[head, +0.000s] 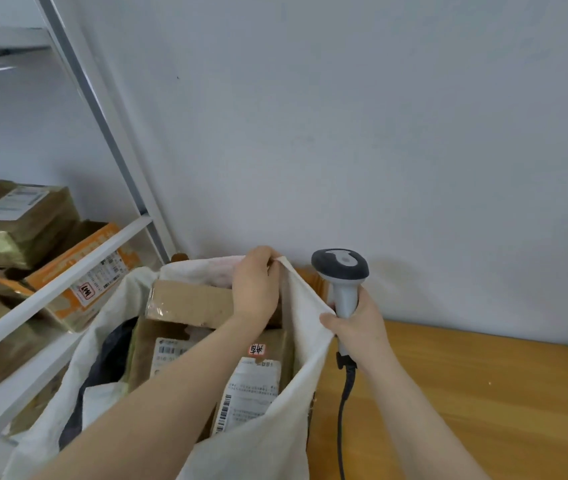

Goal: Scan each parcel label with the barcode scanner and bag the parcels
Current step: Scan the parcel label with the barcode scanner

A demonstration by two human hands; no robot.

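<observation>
Left hand (256, 284) pinches far rim of white bag (305, 306), held open beside wooden table (466, 393); right hand (358, 327) clamped on upright barcode scanner (341, 275), thumb pressing bag edge; labelled parcels (251, 386) inside

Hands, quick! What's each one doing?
Left hand: fingers pinching the white bag rim.
Right hand: shut around the barcode scanner, also gripping the bag's edge.
</observation>
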